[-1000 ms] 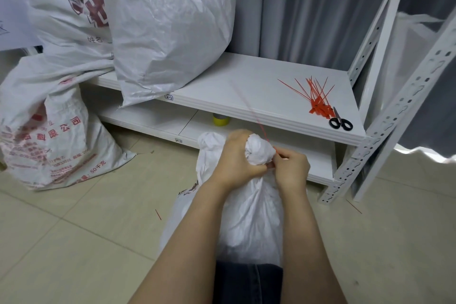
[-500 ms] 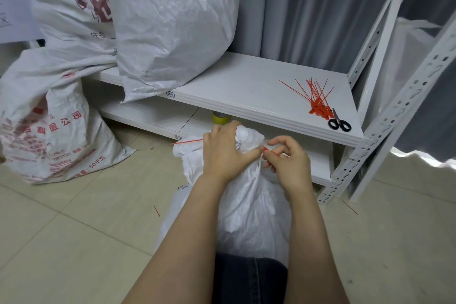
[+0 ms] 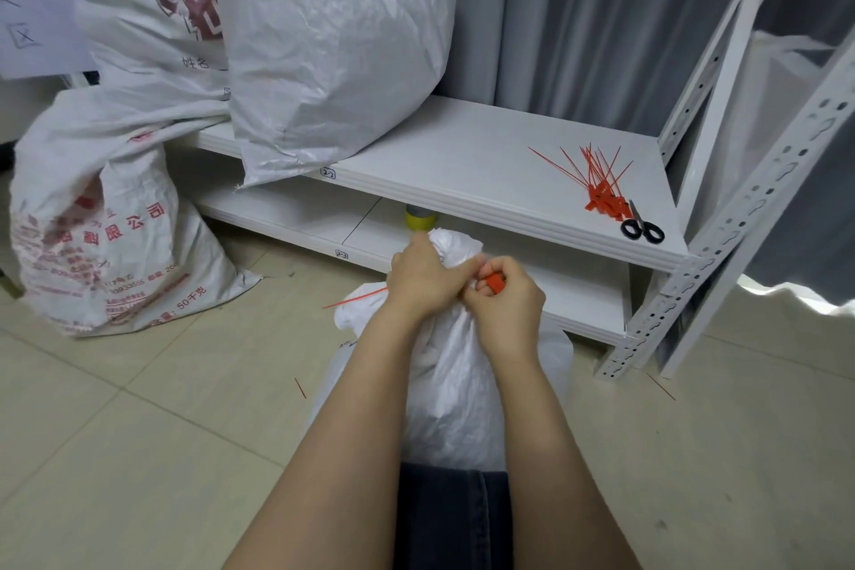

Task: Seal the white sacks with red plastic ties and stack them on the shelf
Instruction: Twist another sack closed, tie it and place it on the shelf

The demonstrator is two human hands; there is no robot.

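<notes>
Nearest, the white sack stands on the floor against the person's knees. Its mouth is gathered into a bunch, and the left hand is curled tightly round that neck. The right hand, touching the left, pinches the blocky head of a red tie at the neck. The tie's thin tail pokes out to the left past the left hand.

If the left hand's grip slackens before the tie is cinched, the bunched neck would likely spread and the loop slip off over the top. The woven cloth looks slick.

Farther off, the white shelf holds spare ties and scissors at its right end. At its left, a filled sack overhangs the front edge, so pushing another in beside it could tip it off.
</notes>
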